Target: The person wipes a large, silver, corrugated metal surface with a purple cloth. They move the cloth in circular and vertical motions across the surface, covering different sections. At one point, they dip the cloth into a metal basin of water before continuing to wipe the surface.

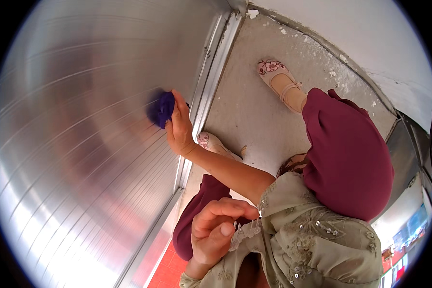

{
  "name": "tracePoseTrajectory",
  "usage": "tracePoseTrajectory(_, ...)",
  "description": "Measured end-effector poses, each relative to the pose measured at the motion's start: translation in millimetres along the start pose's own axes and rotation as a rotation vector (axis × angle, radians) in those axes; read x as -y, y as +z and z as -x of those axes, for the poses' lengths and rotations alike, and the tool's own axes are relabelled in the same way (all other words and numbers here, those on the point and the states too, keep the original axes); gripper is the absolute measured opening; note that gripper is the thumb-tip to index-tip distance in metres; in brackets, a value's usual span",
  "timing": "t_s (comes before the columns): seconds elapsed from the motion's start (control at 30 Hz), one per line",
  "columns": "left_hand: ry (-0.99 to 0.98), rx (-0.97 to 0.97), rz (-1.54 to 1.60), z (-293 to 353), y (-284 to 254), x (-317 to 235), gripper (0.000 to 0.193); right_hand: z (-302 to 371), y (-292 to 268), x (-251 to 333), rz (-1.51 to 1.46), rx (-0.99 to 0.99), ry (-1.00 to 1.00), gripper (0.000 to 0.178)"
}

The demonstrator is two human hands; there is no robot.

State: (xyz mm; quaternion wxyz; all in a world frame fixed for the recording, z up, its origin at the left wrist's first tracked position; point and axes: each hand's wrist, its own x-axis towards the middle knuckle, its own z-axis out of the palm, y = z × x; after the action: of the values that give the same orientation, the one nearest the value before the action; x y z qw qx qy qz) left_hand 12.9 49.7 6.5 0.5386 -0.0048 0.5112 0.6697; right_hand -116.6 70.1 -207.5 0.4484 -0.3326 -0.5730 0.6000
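Against the ribbed panel, head view: a bunched purple cloth lies at the left side of the right hand, between its fingers and the shiny surface.
Cloth's long axis: more up and down the view than across, roughly along the nearby silver frame; blur on the left side makes its outline there hard to tell.
Right fingers: closed around the cloth, the upper ones along its right side, the thumb by its lower end.
Left hand: well below the right fingers and a little to their right, its fingers curled close to a sheer lace trim; whether they pinch it, I cannot tell.
Nearer hand: the right, touching the cloth; the left is well apart from it.
Panel face: spreads leftward from the right fingers, above and below them.
Frame: just right of the right fingers, slanting up and away to the right.
Flowered shoes: one, the near shoe, below and right of the right fingers; the far shoe, above and well right.
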Motion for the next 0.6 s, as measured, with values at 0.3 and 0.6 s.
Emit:
tracePoseTrajectory(0.3,0.026,-0.016,-0.046,7,-4,-2,0.028,-33,12,-106,0.206,-0.363,0.433,0.046)
tracePoseTrajectory(0.6,0.086,-0.002,-0.080,27,-8,4,0.027,114,33,-75,0.172,0.101,0.833,0.039)
